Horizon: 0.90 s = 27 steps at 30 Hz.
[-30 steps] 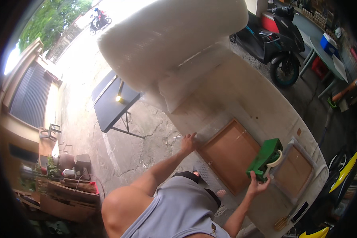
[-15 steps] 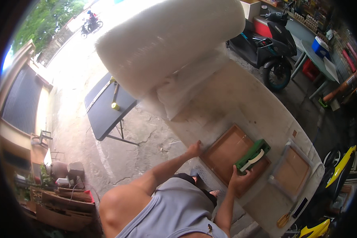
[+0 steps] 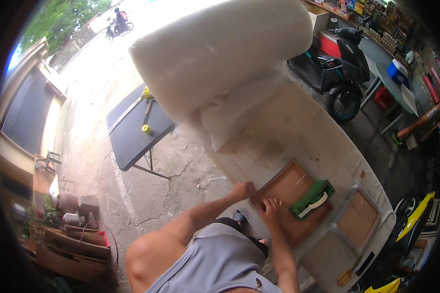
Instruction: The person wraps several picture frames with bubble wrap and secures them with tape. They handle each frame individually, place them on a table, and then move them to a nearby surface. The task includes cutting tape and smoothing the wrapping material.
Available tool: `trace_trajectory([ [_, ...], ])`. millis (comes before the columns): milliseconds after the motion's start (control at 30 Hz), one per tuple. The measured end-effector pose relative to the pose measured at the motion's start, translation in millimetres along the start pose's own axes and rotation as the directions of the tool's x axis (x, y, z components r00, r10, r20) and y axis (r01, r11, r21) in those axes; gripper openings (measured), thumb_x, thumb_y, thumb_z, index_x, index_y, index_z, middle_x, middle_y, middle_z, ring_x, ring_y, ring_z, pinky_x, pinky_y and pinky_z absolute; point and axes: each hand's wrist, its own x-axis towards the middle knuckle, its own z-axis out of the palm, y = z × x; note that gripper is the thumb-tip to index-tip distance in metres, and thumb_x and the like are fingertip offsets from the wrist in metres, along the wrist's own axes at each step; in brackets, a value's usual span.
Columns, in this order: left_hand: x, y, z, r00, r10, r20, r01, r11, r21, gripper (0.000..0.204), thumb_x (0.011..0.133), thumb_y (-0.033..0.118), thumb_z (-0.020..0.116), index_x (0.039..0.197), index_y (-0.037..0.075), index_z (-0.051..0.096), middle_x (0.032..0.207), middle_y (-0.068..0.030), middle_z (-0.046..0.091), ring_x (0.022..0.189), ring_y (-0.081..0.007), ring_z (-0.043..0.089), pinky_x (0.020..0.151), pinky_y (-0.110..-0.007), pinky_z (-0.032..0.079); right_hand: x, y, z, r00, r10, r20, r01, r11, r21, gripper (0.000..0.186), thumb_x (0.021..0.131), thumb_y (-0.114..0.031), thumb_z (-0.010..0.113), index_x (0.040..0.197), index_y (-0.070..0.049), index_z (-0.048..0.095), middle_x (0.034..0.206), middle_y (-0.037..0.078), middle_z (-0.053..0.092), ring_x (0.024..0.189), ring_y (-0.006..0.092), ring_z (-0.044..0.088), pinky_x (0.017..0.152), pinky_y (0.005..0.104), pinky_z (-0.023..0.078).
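A brown flat board [image 3: 289, 184] lies on the pale worktable [image 3: 298, 132] in front of me. A green tape dispenser [image 3: 312, 199] rests on the board's right part, with no hand on it. My left hand [image 3: 242, 189] is curled at the board's near left corner, by the table edge. My right hand [image 3: 271, 207] lies flat on the board's near edge, fingers apart, a hand's width left of the dispenser. A second brown board [image 3: 359, 217], under clear wrap, lies further right.
A huge roll of bubble wrap [image 3: 220, 49] sits on the table's far end, its loose sheet hanging down. A black folding table [image 3: 132, 129] with tools stands on the cracked concrete to the left. A scooter [image 3: 337, 68] is parked at the far right. An orange-handled tool [image 3: 344, 277] lies near the table's end.
My right hand brought the green dispenser down onto the board, let it go and moved left to the board's near edge. My left hand shifted to the board's corner and curled.
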Motion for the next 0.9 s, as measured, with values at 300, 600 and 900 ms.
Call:
trace_trajectory([
  [300, -26, 14, 16, 0.946, 0.297, 0.129, -0.317, 0.931, 0.183, 0.011, 0.070, 0.018, 0.058, 0.073, 0.008, 0.056, 0.071, -0.0111, 0.058, 0.064, -0.0317, 0.060, 0.056, -0.041, 0.049, -17, 16, 35, 0.998, -0.012, -0.058, 0.018, 0.996, 0.091, 0.037, 0.072, -0.044, 0.064, 0.081, -0.009, 0.058, 0.081, 0.009, 0.058, 0.073, 0.0302, 0.052, 0.068, 0.0443, 0.037],
  [600, -63, 23, 17, 0.930, 0.352, 0.105, -0.368, 0.890, 0.270, 0.017, 0.070, 0.009, 0.054, 0.086, 0.006, 0.059, 0.081, -0.0083, 0.056, 0.074, -0.0292, 0.059, 0.062, -0.039, 0.048, -6, 2, 12, 0.996, -0.085, -0.017, 0.086, 0.993, 0.084, 0.030, 0.079, -0.033, 0.060, 0.099, -0.011, 0.059, 0.087, 0.008, 0.060, 0.078, 0.0282, 0.057, 0.072, 0.0412, 0.039],
  [900, -78, 41, 12, 0.919, 0.354, -0.171, -0.259, 0.873, 0.413, 0.016, 0.068, 0.009, 0.056, 0.081, 0.013, 0.063, 0.080, -0.0027, 0.058, 0.078, -0.0228, 0.058, 0.065, -0.037, 0.048, -6, -5, 14, 0.999, -0.032, -0.002, 0.032, 0.979, 0.201, 0.017, 0.077, -0.023, 0.061, 0.088, -0.011, 0.063, 0.086, 0.005, 0.063, 0.080, 0.0243, 0.058, 0.071, 0.0390, 0.039],
])
